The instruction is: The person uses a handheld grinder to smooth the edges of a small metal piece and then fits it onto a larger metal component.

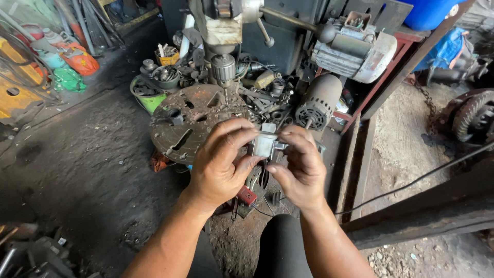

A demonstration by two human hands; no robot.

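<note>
I am holding a small metal bracket [266,144] between both hands, near the round drill table's [170,136] right edge. My left hand [222,163] and right hand [300,167] are pinching its ends, fingers clamped. Its long axis is running left to right.

a round slotted drill table [198,121] sits under the chuck [223,68], with a grey motor [355,49] behind on the right and a ribbed motor [320,103] just below it. a green tub [149,98] of metal scraps stands left of the table. orange and green containers [72,67] lie far left. a red tool [247,195] lies on the dirt floor. a gear [473,116] and chain [427,100] sit far right, near a blue drum [429,13].
</note>
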